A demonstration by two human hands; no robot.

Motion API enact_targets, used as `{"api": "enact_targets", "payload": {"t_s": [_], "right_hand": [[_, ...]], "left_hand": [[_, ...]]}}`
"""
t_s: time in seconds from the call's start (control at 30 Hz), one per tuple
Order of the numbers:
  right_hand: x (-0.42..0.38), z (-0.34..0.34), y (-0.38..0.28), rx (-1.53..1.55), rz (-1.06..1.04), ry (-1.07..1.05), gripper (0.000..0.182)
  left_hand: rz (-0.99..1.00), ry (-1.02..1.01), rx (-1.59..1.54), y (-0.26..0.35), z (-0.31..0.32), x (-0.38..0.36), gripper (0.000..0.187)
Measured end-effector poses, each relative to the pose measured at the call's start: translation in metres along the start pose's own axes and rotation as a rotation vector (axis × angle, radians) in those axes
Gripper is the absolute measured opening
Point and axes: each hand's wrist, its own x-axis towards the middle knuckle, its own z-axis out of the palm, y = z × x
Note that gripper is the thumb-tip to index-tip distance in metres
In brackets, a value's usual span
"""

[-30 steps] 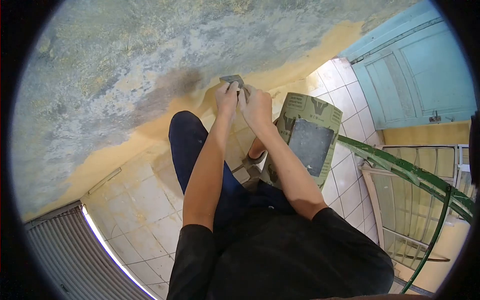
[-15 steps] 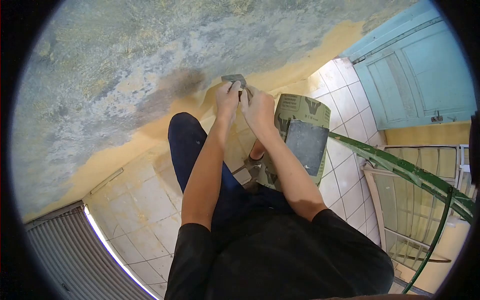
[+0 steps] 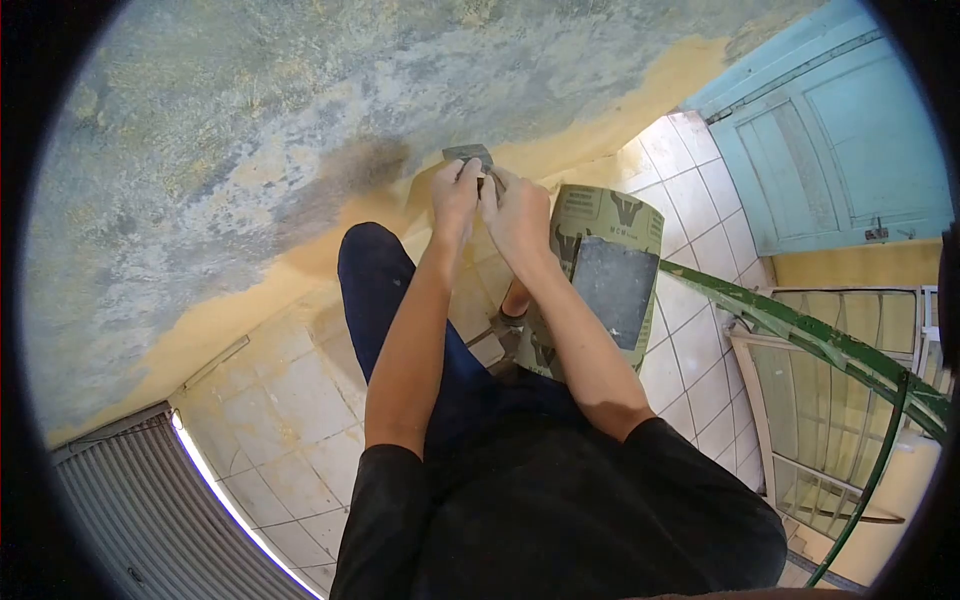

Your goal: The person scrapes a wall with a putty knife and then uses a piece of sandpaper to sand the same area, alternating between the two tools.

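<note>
Both hands meet in front of the wall, fingers pinched together at a small dark grey piece of sandpaper (image 3: 468, 154). My left hand (image 3: 456, 195) grips its near side with thumb and fingertips, and dust whitens the fingers. Close beside it, my right hand (image 3: 517, 212) is closed at the same piece; its fingertips are partly hidden. Over my right leg lies a large green sandpaper sheet (image 3: 632, 215) with printed bull-head marks, its backing facing up. On that sheet rests a dark grey rectangle (image 3: 613, 292), partly covered by my right forearm.
A patchy grey and yellow wall (image 3: 250, 150) rises ahead. White floor tiles (image 3: 690, 210) run below. To the right are a blue door (image 3: 820, 150), a green metal bar (image 3: 800, 325) and a framed glass panel (image 3: 840, 400). A ribbed shutter (image 3: 150, 510) stands lower left.
Almost nothing differs. My fingers have shifted very slightly on the small sandpaper piece, and the view has tilted a touch.
</note>
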Motion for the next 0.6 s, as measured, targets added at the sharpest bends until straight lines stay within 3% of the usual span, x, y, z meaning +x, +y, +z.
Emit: {"api": "enact_targets", "payload": {"t_s": [0.17,0.33,0.6], "right_hand": [[-0.005,-0.001,0.005,0.063,-0.018,0.048,0.029],[-0.003,0.004,0.012,0.034,-0.05,0.047,0.029],[-0.008,-0.004,0.002,0.016,-0.03,0.037,0.028]], "left_hand": [[-0.08,-0.011,-0.034,0.022,0.003,-0.014,0.027],[-0.02,-0.039,-0.055,-0.015,-0.003,0.003,0.027],[-0.003,0.021,-0.027,-0.003,0.001,0.0,0.029]]}}
